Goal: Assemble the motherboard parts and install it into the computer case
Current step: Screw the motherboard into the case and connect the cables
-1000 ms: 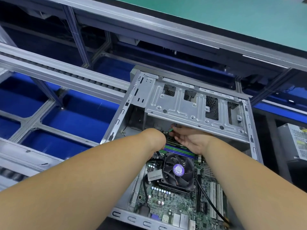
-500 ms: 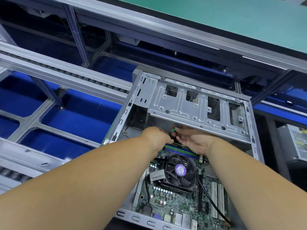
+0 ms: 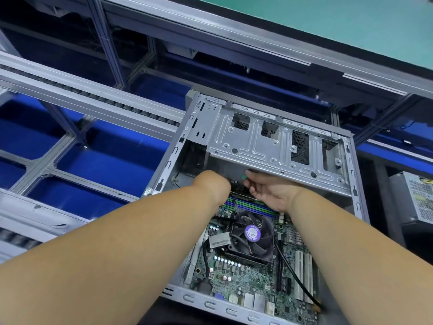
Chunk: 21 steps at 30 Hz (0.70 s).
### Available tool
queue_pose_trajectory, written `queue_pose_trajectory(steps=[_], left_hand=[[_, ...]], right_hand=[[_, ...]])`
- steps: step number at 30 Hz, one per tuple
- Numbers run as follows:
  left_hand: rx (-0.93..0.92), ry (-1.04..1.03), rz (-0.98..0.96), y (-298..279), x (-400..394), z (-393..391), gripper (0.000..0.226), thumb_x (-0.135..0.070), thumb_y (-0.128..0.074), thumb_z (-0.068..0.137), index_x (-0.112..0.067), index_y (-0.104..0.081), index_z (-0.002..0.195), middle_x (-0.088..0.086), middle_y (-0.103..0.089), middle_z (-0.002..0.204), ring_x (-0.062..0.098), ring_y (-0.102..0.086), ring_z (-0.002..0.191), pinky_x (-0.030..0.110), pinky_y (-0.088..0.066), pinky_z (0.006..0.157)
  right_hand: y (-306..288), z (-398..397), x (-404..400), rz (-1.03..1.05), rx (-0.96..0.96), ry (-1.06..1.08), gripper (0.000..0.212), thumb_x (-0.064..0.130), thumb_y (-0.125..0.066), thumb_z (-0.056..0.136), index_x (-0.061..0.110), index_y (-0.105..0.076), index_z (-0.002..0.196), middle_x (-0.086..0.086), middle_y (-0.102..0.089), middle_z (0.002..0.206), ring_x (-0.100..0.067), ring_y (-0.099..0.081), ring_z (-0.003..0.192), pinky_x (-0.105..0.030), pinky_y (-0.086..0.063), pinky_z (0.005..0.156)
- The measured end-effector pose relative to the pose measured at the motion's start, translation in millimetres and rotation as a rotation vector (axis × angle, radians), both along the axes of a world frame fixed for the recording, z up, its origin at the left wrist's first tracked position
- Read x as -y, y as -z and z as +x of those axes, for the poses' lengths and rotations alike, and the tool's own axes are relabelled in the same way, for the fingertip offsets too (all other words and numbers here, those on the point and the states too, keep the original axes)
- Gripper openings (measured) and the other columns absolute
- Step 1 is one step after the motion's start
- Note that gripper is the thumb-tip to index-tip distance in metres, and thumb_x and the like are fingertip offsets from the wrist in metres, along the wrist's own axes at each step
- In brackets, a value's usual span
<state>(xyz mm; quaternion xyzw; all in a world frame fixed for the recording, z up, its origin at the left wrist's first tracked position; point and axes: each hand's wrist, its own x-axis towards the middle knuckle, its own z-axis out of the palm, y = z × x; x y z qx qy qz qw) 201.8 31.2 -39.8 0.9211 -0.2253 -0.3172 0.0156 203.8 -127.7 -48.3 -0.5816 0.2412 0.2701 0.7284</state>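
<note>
The silver computer case (image 3: 234,310) lies open with the green motherboard (image 3: 243,275) inside it. A black CPU fan (image 3: 251,233) with a purple label sits mid-board, and RAM sticks (image 3: 248,205) lie beyond it. Both my hands reach to the board's far edge, under the drive cage (image 3: 257,141). My right hand (image 3: 269,191) pinches a small green connector (image 3: 244,177) at its fingertips. My left hand (image 3: 214,184) bends down at the wrist beside it; its fingers are hidden.
A black cable (image 3: 293,275) runs along the board's right side past white expansion slots (image 3: 303,277). A grey power supply (image 3: 417,198) stands right of the case. Roller conveyor rails (image 3: 93,99) and blue bins (image 3: 105,158) lie to the left, a green bench top (image 3: 328,24) beyond.
My right hand has opened its palm upward and lifted slightly toward the cage edge, still at the green connector. My left wrist has barely moved.
</note>
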Motion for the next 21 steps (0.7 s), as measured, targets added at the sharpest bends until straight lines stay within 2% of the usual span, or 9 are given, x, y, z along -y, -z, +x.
queue_pose_trajectory(steps=[1, 2, 3, 4, 6, 8, 12, 15, 21], left_hand=[[-0.013, -0.026, 0.168, -8.5, -1.1, -1.8, 0.013, -0.008, -0.049, 0.097, -0.007, -0.062, 0.093, 0.003, -0.06, 0.088, 0.028, -0.056, 0.095, 0.028, -0.046, 0.077], [0.036, -0.006, 0.23, -6.2, -1.6, 2.4, 0.02, -0.006, -0.049, 0.096, -0.009, -0.054, 0.076, 0.0, -0.05, 0.074, 0.027, -0.051, 0.086, 0.03, -0.043, 0.074], [-0.008, -0.056, 0.243, -10.4, -2.8, -0.3, 0.029, -0.005, -0.047, 0.095, -0.011, -0.046, 0.067, -0.001, -0.042, 0.068, 0.026, -0.047, 0.082, 0.03, -0.041, 0.072], [-0.015, -0.062, 0.237, -9.1, -2.9, -0.4, 0.033, -0.003, -0.046, 0.095, -0.012, -0.042, 0.063, -0.001, -0.04, 0.066, 0.025, -0.045, 0.081, 0.03, -0.04, 0.072], [-0.022, -0.056, 0.261, -8.0, -3.7, -1.2, 0.034, -0.001, -0.043, 0.094, -0.011, -0.041, 0.062, 0.0, -0.04, 0.066, 0.026, -0.045, 0.081, 0.031, -0.041, 0.073], [-0.043, -0.06, 0.24, -6.6, -2.9, 0.3, 0.034, -0.001, -0.042, 0.094, -0.011, -0.041, 0.062, 0.001, -0.04, 0.067, 0.026, -0.046, 0.083, 0.032, -0.042, 0.074], [-0.043, -0.018, 0.272, -7.6, -3.0, 0.8, 0.033, -0.001, -0.042, 0.094, -0.011, -0.041, 0.062, 0.001, -0.04, 0.068, 0.025, -0.046, 0.084, 0.032, -0.042, 0.075], [-0.029, 0.001, 0.29, -7.0, -2.4, 1.4, 0.032, 0.0, -0.043, 0.093, -0.01, -0.041, 0.063, 0.002, -0.04, 0.067, 0.025, -0.047, 0.084, 0.033, -0.044, 0.077], [-0.032, 0.002, 0.268, -7.3, -1.7, 2.9, 0.033, 0.0, -0.045, 0.093, -0.01, -0.041, 0.062, 0.002, -0.04, 0.067, 0.025, -0.046, 0.084, 0.033, -0.042, 0.077]], right_hand=[[1.9, 0.6, -2.9, -0.071, 0.02, -0.02, 0.006, 0.01, -0.062, 0.094, 0.01, -0.063, 0.1, -0.001, -0.068, 0.083, -0.006, -0.064, 0.069, -0.014, -0.054, 0.067], [4.9, 2.7, -5.9, -0.189, 0.036, -0.064, 0.01, 0.013, -0.061, 0.095, 0.011, -0.063, 0.105, -0.002, -0.07, 0.09, -0.007, -0.063, 0.074, -0.019, -0.053, 0.082], [6.9, 5.6, -9.8, -0.344, 0.039, -0.133, 0.017, 0.018, -0.06, 0.097, 0.01, -0.064, 0.112, -0.005, -0.072, 0.101, -0.009, -0.061, 0.079, -0.026, -0.047, 0.094], [8.8, 9.5, -13.8, -0.512, 0.025, -0.219, 0.025, 0.025, -0.057, 0.099, 0.01, -0.063, 0.119, -0.008, -0.07, 0.114, -0.011, -0.06, 0.086, -0.029, -0.042, 0.098], [9.2, 15.4, -20.4, -0.803, -0.039, -0.364, 0.041, 0.044, -0.054, 0.099, 0.015, -0.06, 0.128, -0.008, -0.064, 0.129, -0.019, -0.059, 0.107, -0.025, -0.039, 0.093], [9.3, 18.1, -24.6, -0.983, -0.075, -0.452, 0.048, 0.055, -0.049, 0.097, 0.021, -0.06, 0.129, -0.004, -0.062, 0.131, -0.022, -0.058, 0.116, -0.023, -0.036, 0.085], [12.9, 20.7, -29.4, -1.082, -0.047, -0.531, 0.044, 0.057, -0.047, 0.098, 0.024, -0.06, 0.124, 0.001, -0.063, 0.13, -0.019, -0.057, 0.115, -0.022, -0.031, 0.078], [14.1, 21.8, -28.8, -1.102, -0.021, -0.555, 0.037, 0.059, -0.05, 0.096, 0.03, -0.06, 0.117, 0.002, -0.063, 0.128, -0.018, -0.055, 0.101, -0.021, -0.034, 0.08], [13.9, 23.6, -29.7, -1.151, -0.022, -0.613, 0.052, 0.063, -0.046, 0.095, 0.029, -0.058, 0.133, 0.001, -0.059, 0.136, -0.024, -0.055, 0.121, -0.025, -0.035, 0.084]])
